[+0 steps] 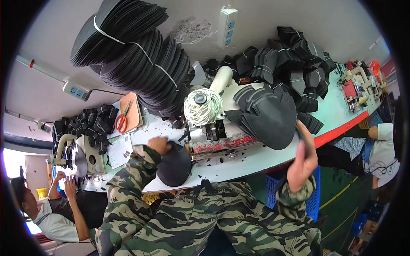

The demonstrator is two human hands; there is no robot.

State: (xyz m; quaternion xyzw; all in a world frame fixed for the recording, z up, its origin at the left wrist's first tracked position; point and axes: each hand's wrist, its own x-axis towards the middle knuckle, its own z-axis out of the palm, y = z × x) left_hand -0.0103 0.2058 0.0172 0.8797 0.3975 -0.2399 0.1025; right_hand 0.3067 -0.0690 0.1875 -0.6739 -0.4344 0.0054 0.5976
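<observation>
The black pad (175, 167) lies to the lower right of the left hand (159, 145); the pad stack (273, 117), upper left of the right hand (302, 161). Whether either hand's fingers grip, I cannot tell.

- Long camo-cloth L sleeve (128, 179), grn./blk./tan blotches
- Matching R camo-cloth sleeve (294, 202), wrinkled
- Loose camo-cloth trousers (179, 226), same cols., well creased
- L hand (158, 145), R hand (302, 162): both bare, seen from here

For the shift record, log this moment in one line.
left hand: at dark piece | right hand: at edge of dark stack | scissors: on tan pad
</observation>
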